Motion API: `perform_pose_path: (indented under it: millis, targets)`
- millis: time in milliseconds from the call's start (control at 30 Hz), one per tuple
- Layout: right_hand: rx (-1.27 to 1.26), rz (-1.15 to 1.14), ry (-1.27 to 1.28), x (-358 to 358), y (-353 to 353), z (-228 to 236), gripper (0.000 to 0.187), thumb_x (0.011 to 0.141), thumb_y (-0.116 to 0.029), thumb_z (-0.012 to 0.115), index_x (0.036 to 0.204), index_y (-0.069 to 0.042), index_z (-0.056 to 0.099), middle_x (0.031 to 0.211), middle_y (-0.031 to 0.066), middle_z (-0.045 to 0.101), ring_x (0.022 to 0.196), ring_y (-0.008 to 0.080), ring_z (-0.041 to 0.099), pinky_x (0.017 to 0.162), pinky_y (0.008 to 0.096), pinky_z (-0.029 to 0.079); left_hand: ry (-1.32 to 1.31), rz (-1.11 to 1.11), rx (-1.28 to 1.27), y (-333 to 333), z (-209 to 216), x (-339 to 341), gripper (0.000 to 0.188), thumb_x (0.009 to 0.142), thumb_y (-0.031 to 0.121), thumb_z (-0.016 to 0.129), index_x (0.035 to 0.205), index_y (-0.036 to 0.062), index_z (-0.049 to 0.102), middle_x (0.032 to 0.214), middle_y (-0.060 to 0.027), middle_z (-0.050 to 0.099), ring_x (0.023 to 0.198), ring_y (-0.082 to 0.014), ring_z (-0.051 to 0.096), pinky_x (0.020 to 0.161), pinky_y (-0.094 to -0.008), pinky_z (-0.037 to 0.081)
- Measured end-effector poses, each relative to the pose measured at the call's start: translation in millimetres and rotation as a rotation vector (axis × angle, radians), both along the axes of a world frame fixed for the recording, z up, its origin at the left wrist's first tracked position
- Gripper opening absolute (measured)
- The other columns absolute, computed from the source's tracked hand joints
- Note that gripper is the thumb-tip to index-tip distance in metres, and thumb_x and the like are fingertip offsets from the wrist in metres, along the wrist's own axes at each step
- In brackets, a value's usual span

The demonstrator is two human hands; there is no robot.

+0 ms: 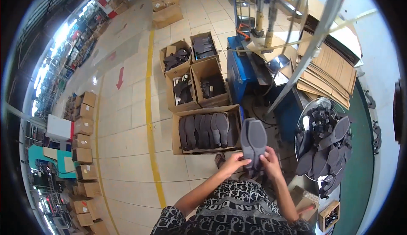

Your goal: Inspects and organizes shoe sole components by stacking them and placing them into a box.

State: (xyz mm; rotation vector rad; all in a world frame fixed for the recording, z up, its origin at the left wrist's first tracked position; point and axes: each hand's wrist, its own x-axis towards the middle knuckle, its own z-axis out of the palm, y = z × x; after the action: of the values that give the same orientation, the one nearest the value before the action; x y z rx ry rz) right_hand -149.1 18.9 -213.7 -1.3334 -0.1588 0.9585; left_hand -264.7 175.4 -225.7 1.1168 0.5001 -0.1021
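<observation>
Yellow-lined tile floor (127,137); left fingers (243,162) and right fingers (270,153) pinch grey soles (256,136).

Cream tiled floor (127,129), yellow floor lines (148,91), red painted arrow (120,78). Pale bluish-white wall (381,40) at right, green strip (361,180) alongside. Slanting grey metal post (300,69). Bright white light (64,31) along far left.

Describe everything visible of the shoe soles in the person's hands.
The shoe soles are dark grey and look rubbery: two long pieces, partly overlapping, the right one showing an oval-like outline. Their broader ends point away from the person. The left hand and right hand grip the narrower near ends, beside a cardboard box.
</observation>
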Motion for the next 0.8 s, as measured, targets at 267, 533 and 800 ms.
perform_pose_path:
  millis: [267, 533, 800]
  targets:
    - [-0.027, -0.09, 0.442, -46, 85, -66, 0.014, 0.093, -0.011, 0.049, 0.107, -0.009, 0.051, 0.097, 0.0027, 0.06, 0.089, 0.0151, 0.059, 0.078, 0.0324, 0.048, 0.085, 0.028, -0.093, 80, -71, -41, 0.026, 0.083, 0.011, 0.066, 0.107, 0.0007, 0.063, 0.094, -0.0004, 0.064, 0.084, -0.0077, 0.056, 0.078, -0.0239, 0.044]
    - [-0.226, -0.156, 0.374, -59, 77, -95, 0.018, 0.094, -0.012, 0.045, 0.111, -0.008, 0.048, 0.103, 0.0059, 0.06, 0.093, 0.0181, 0.059, 0.083, 0.0371, 0.048, 0.173, -0.076, -0.342, 80, -116, -40, 0.029, 0.083, 0.02, 0.067, 0.109, 0.0072, 0.064, 0.093, 0.0018, 0.064, 0.082, -0.0082, 0.056, 0.074, -0.0236, 0.042]
    - [-0.223, -0.253, 0.223, -52, 88, -111, 0.023, 0.092, -0.006, 0.047, 0.114, -0.003, 0.047, 0.103, 0.0103, 0.061, 0.094, 0.0184, 0.06, 0.083, 0.0319, 0.047, 0.103, 0.049, -0.345, 87, -138, -24, 0.038, 0.079, 0.011, 0.07, 0.112, 0.0002, 0.055, 0.098, -0.0062, 0.065, 0.088, -0.014, 0.06, 0.079, -0.0279, 0.045]
